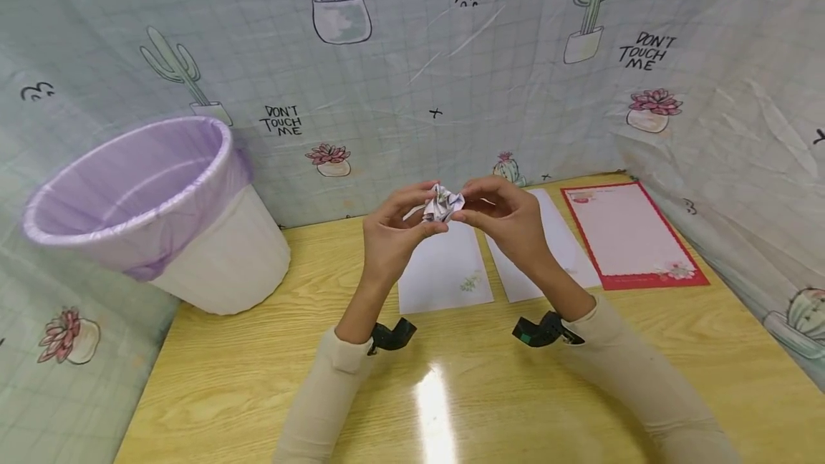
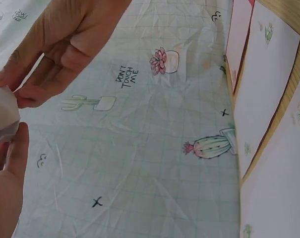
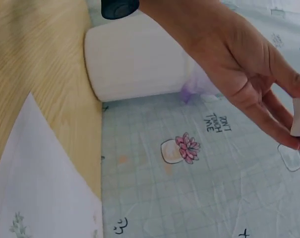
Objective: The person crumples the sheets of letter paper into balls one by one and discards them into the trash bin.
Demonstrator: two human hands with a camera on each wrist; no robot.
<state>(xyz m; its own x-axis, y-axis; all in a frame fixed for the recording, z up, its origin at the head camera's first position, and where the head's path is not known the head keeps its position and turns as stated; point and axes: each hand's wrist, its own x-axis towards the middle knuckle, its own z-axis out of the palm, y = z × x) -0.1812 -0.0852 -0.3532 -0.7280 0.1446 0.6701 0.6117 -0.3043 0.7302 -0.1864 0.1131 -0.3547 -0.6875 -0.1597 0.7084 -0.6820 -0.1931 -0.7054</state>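
Arms [image 1: 322,392] forward — paper wad [image 1: 443,204] between left grip [image 1: 391,235] and right grip [image 1: 513,223]

We are recording soft, fairly even light in the head view; a white glare streak [image 1: 435,407] is shining off the tabletop [image 1: 225,385] near the lower edge. Wide-angle distortion is making the bin [image 1: 222,256] lean outward at left. We are finding both wrist views dimmer and greyer, with small lettering blurring in the right one's upper corner.
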